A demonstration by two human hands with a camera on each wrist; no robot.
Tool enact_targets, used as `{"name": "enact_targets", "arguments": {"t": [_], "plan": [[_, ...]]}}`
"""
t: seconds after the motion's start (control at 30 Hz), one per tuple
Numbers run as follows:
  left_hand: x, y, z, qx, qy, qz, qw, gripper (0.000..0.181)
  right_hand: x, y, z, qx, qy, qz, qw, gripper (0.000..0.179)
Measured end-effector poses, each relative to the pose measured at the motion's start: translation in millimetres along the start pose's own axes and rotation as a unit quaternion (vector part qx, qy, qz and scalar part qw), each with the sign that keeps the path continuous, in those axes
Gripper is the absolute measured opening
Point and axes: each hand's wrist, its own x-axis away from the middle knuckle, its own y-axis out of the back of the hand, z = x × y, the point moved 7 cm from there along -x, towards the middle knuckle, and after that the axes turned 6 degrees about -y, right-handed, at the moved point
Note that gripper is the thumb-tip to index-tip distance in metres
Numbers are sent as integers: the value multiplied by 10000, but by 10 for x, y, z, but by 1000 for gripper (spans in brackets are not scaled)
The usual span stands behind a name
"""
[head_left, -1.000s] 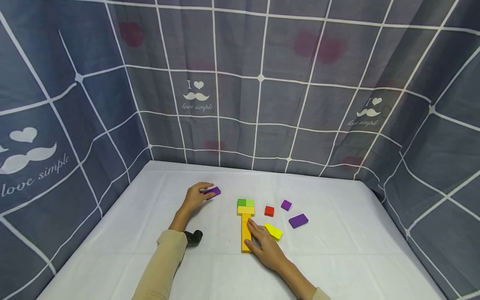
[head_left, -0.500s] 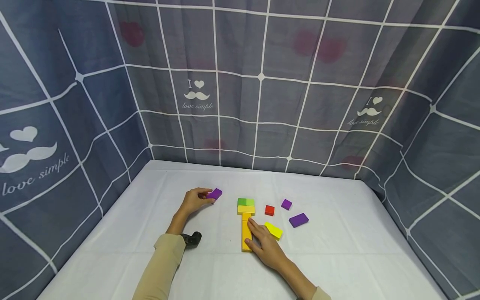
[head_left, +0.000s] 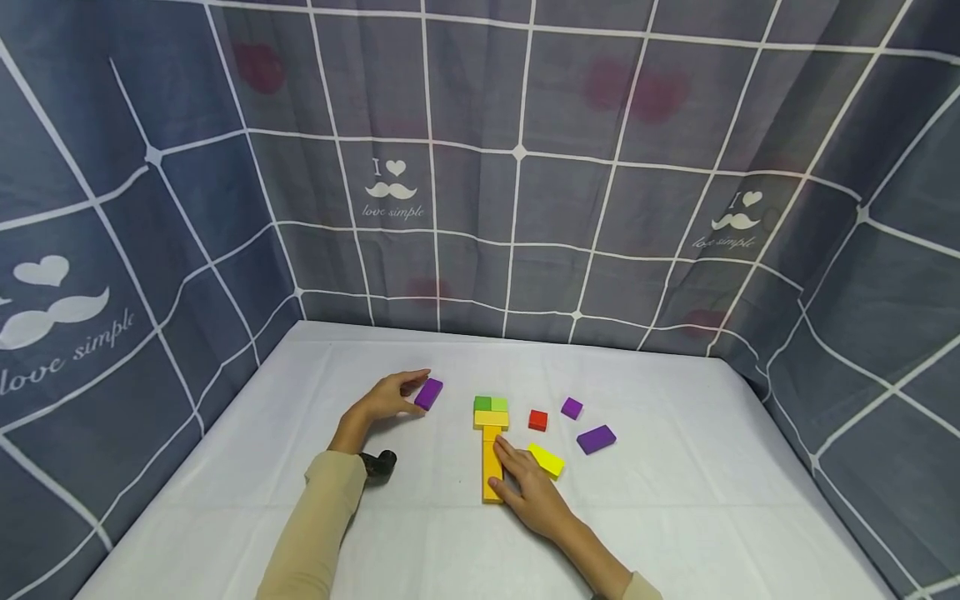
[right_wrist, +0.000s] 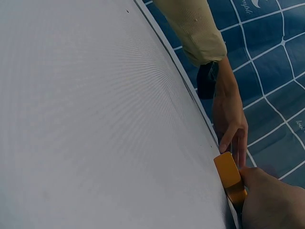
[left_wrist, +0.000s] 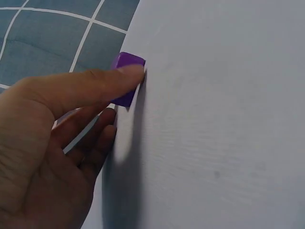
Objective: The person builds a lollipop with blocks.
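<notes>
Since the earlier frame, the held purple block (head_left: 430, 394) has turned so that its long side runs more away from you than across, and your left grip (head_left: 386, 397) has shifted slightly with it, while your right grip (head_left: 534, 493) stays put. You pinch the block between thumb and fingers, parted only as far as it needs, leaving most of its top bare, which probably makes it easy to turn. It is to the left of the orange column (head_left: 489, 467), apart from it; I cannot tell whether it touches the white counter (head_left: 712, 508). Your right grip lies loose, fingers extended along the column's right edge and clasping nothing, seemingly to keep the pieces in line. At the column's far end the crosswise yellow block (head_left: 491, 420) sits against it, with the dark green block (head_left: 482, 404) and light green block (head_left: 499, 405) side by side just beyond. The red block (head_left: 537, 421), small purple block (head_left: 572, 408), larger purple block (head_left: 596, 439) and slanted yellow block (head_left: 547, 461) lie scattered to the right, apparently spares left within reach.
</notes>
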Motion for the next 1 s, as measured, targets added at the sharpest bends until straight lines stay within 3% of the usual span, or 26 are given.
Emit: {"name": "enact_targets", "arguments": {"t": [0.13, 0.2, 0.3, 0.4, 0.5, 0.6, 0.8, 1.0], "plan": [[-43, -4, 9, -282, 19, 236, 9993, 72, -8, -1, 2, -11, -4, 4, 10000, 59], [-61, -10, 14, -410, -31, 212, 9989, 69, -11, -4, 0, -34, -30, 23, 10000, 59], [-74, -32, -17, -404, -155, -103, 9990, 64, -14, -11, -10, -95, -111, 64, 9999, 59], [-96, -100, -129, -290, -599, -607, 9959, 60, -8, -13, -21, -123, -181, 88, 9997, 60], [-129, -215, -244, -265, -818, -988, 9914, 61, -2, -15, -30, -114, -218, 97, 9997, 60], [-197, -358, -303, -404, -660, -1077, 9912, 63, -2, -7, -35, -106, -226, 89, 9996, 60], [-254, -556, -213, -525, -73, -874, 9948, 63, -2, -20, -21, -141, -232, 147, 9995, 59], [-199, -556, -202, -359, -104, -874, 9955, 71, -2, -7, -18, -84, -222, 171, 9996, 59]]}}
